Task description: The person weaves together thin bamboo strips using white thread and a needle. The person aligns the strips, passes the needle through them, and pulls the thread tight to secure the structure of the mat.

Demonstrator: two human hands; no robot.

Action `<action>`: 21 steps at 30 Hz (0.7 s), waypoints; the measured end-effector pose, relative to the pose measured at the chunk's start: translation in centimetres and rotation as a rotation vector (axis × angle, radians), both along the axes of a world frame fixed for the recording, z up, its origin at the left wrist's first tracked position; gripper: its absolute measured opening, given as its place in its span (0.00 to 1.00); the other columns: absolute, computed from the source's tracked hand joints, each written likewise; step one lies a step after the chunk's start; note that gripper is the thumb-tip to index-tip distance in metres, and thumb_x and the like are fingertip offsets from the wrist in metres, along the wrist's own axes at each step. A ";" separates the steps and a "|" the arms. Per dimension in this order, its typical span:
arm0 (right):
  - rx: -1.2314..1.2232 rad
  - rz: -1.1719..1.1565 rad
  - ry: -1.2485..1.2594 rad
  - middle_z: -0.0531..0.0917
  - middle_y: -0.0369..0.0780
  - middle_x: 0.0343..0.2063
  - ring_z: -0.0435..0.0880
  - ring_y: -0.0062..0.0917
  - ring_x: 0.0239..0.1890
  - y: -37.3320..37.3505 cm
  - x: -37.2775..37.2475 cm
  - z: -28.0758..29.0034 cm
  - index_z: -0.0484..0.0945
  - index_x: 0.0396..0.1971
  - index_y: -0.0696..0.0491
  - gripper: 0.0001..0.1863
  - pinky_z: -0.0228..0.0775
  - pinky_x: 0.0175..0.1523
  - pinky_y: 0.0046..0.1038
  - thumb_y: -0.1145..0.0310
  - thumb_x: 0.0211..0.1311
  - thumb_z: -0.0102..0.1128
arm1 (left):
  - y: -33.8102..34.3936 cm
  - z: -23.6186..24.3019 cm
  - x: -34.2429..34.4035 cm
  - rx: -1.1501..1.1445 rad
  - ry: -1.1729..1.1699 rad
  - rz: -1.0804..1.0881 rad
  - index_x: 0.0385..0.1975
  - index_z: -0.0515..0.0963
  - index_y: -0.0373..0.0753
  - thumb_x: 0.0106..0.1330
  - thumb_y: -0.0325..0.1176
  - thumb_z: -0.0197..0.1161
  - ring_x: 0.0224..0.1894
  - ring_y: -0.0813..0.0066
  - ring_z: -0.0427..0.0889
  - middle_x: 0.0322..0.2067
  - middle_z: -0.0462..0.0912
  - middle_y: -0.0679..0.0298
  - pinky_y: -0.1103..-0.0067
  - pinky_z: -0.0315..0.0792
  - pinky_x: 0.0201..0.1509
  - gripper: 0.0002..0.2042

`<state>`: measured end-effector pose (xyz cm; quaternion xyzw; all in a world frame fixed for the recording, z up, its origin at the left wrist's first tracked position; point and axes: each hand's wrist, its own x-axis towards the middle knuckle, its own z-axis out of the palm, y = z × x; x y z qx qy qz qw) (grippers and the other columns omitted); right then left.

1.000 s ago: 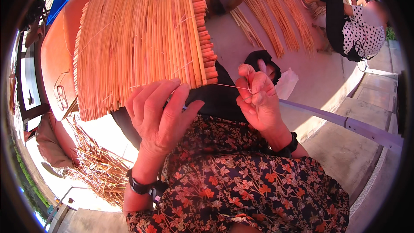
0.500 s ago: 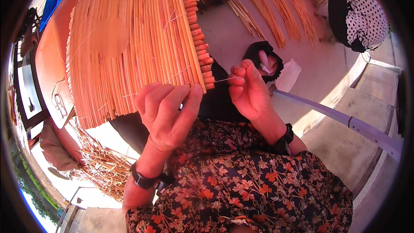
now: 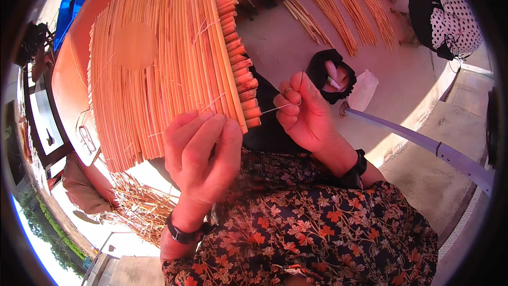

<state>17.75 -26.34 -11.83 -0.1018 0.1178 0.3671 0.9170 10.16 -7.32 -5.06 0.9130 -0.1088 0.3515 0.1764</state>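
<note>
A mat of orange reed stalks (image 3: 169, 63) bound side by side rests on my lap and reaches up to the upper left. My left hand (image 3: 203, 153) holds its near edge, fingers closed over the lowest stalks. My right hand (image 3: 304, 114) sits just right of the mat's stalk ends and pinches a thin pale thread (image 3: 275, 109) that runs from those ends to my fingers. Both wrists wear dark bands. My flowered dress (image 3: 317, 233) fills the lower part of the view.
Loose reeds (image 3: 344, 5) lie on the concrete floor at the top. A person in a dotted top (image 3: 455, 21) sits at the upper right. A black sandal (image 3: 330, 74) and white cloth lie behind my right hand. A grey pole (image 3: 423, 143) crosses at right. Reed scraps (image 3: 137, 206) lie lower left.
My right hand has pulled the thread closer to the mat's edge and lower. The mat has shifted toward me, and my left hand has settled over its lowest stalks.
</note>
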 end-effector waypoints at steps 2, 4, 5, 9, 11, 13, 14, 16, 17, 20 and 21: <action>0.068 0.033 -0.131 0.76 0.37 0.29 0.78 0.25 0.31 1.3 0.4 2.2 0.72 0.40 0.53 0.09 0.78 0.33 0.27 0.63 0.76 0.55 | 1.2 3.3 0.0 0.017 -0.007 0.014 0.43 0.80 0.36 0.51 0.17 0.73 0.39 0.62 0.80 0.41 0.82 0.56 0.68 0.79 0.46 0.18; 0.118 0.059 -0.379 0.73 0.36 0.29 0.77 0.23 0.28 3.0 1.4 4.7 0.68 0.37 0.52 0.11 0.77 0.27 0.27 0.62 0.75 0.56 | 1.9 6.6 -0.3 0.073 0.003 0.096 0.45 0.78 0.33 0.60 0.18 0.69 0.39 0.61 0.82 0.43 0.81 0.52 0.69 0.81 0.46 0.14; 0.102 0.052 -0.438 0.73 0.37 0.29 0.77 0.24 0.28 4.0 1.9 6.0 0.68 0.37 0.52 0.11 0.78 0.27 0.27 0.62 0.75 0.55 | 2.4 8.0 -0.3 0.109 0.005 0.139 0.46 0.77 0.31 0.65 0.19 0.67 0.40 0.61 0.83 0.43 0.81 0.50 0.70 0.82 0.46 0.12; 0.066 -0.006 -0.558 0.78 0.39 0.28 0.81 0.27 0.27 7.8 3.7 11.4 0.69 0.39 0.54 0.08 0.80 0.27 0.30 0.66 0.76 0.54 | 4.6 11.8 0.8 -0.062 -0.098 0.171 0.53 0.72 0.28 0.64 0.16 0.65 0.49 0.63 0.82 0.50 0.77 0.48 0.71 0.83 0.51 0.18; 0.061 0.006 -0.604 0.79 0.40 0.26 0.82 0.27 0.25 9.8 4.1 13.8 0.69 0.40 0.55 0.07 0.80 0.27 0.30 0.68 0.76 0.53 | 5.2 13.2 1.1 -0.265 -0.143 0.286 0.53 0.72 0.27 0.65 0.15 0.63 0.52 0.59 0.82 0.50 0.79 0.47 0.68 0.82 0.56 0.16; 0.028 -0.037 -0.698 0.81 0.38 0.25 0.83 0.23 0.24 11.9 4.1 15.8 0.72 0.39 0.57 0.05 0.78 0.29 0.26 0.72 0.73 0.57 | 6.3 14.2 1.7 -0.399 -0.302 0.272 0.48 0.76 0.26 0.61 0.16 0.69 0.46 0.67 0.81 0.46 0.75 0.54 0.71 0.83 0.49 0.16; -0.017 -0.039 -0.758 0.81 0.38 0.26 0.83 0.22 0.24 12.7 4.3 16.5 0.72 0.39 0.57 0.05 0.78 0.29 0.25 0.73 0.72 0.58 | 6.7 14.8 1.6 -0.411 -0.300 0.285 0.49 0.76 0.26 0.61 0.16 0.68 0.46 0.66 0.80 0.46 0.75 0.54 0.70 0.83 0.50 0.16; -0.045 -0.072 -0.806 0.81 0.36 0.26 0.81 0.15 0.23 14.3 4.5 17.4 0.75 0.36 0.57 0.04 0.74 0.28 0.20 0.76 0.69 0.61 | 7.5 15.9 1.2 -0.485 -0.291 0.328 0.50 0.76 0.26 0.60 0.15 0.68 0.47 0.66 0.80 0.46 0.74 0.56 0.68 0.82 0.52 0.17; -0.045 -0.094 -0.827 0.81 0.35 0.26 0.80 0.14 0.23 15.1 4.4 17.7 0.75 0.36 0.57 0.03 0.74 0.28 0.19 0.76 0.69 0.61 | 7.7 16.1 1.1 -0.413 -0.276 0.352 0.51 0.75 0.26 0.62 0.15 0.65 0.47 0.65 0.81 0.46 0.77 0.53 0.69 0.82 0.52 0.17; -0.104 -0.199 -0.935 0.80 0.35 0.25 0.79 0.13 0.23 16.7 4.2 17.8 0.76 0.35 0.58 0.03 0.72 0.27 0.18 0.77 0.68 0.62 | 8.4 16.5 0.6 -0.321 -0.245 0.377 0.54 0.72 0.24 0.66 0.16 0.61 0.48 0.63 0.83 0.47 0.82 0.48 0.70 0.81 0.54 0.16; -0.161 -0.238 -1.008 0.81 0.35 0.25 0.79 0.12 0.23 16.9 4.3 17.7 0.77 0.34 0.58 0.04 0.72 0.27 0.18 0.77 0.67 0.63 | 8.4 16.6 0.5 -0.315 -0.250 0.386 0.54 0.72 0.24 0.66 0.16 0.61 0.48 0.63 0.83 0.47 0.82 0.47 0.71 0.81 0.54 0.16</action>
